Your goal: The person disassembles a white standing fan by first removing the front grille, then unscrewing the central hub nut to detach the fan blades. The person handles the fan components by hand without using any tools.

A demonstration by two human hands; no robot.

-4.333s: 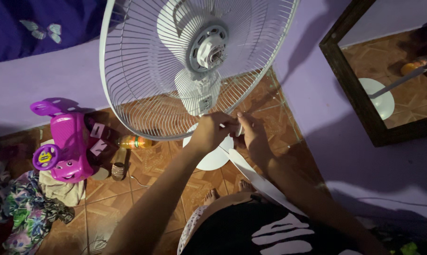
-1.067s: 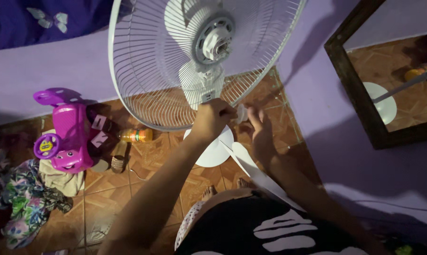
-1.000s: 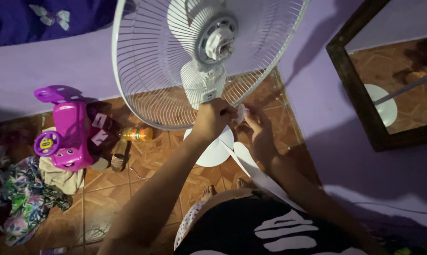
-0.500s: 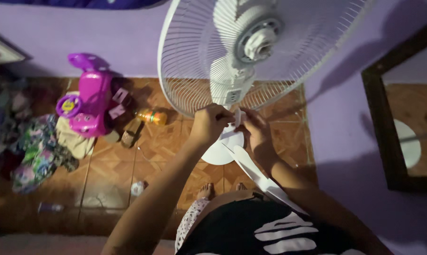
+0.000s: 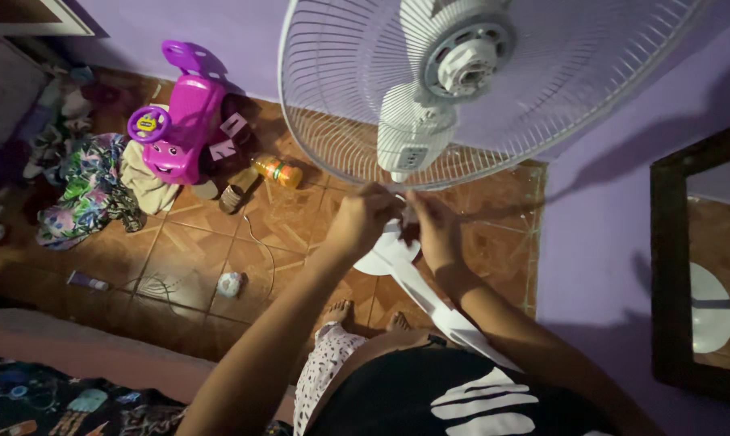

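White plastic is making up the big fan [image 5: 462,89], which is standing on the brown tile floor [image 5: 219,234] by the purple wall [image 5: 607,202]. Its round wire cage is tilting toward the person, and the motor hub is showing in the middle with a boxy part hanging under it.

Right below that box, both hands are meeting. The left hand [image 5: 363,220] is curling nearly into a fist, with its fingertips pinching at a small white piece [image 5: 406,220] just under the cage. The right hand [image 5: 434,230] is curling too, its fingers pressing on the same piece from the other side. The two hands are almost touching each other.

That little piece is mostly hiding behind the fingers, so it is hard to say what it is. The fan pole is hiding behind the hands as well, and only part of the round white base [image 5: 385,254] is peeking out. The top of the cage is getting cut off by the edge.

A long white fan blade [image 5: 437,311] is leaning against the person's lap. Farther off, a purple toy car [image 5: 183,121] is sitting by some crumpled clothes [image 5: 86,194] and an orange bottle [image 5: 278,171]. A dark wooden mirror [image 5: 700,266] is leaning on the right.
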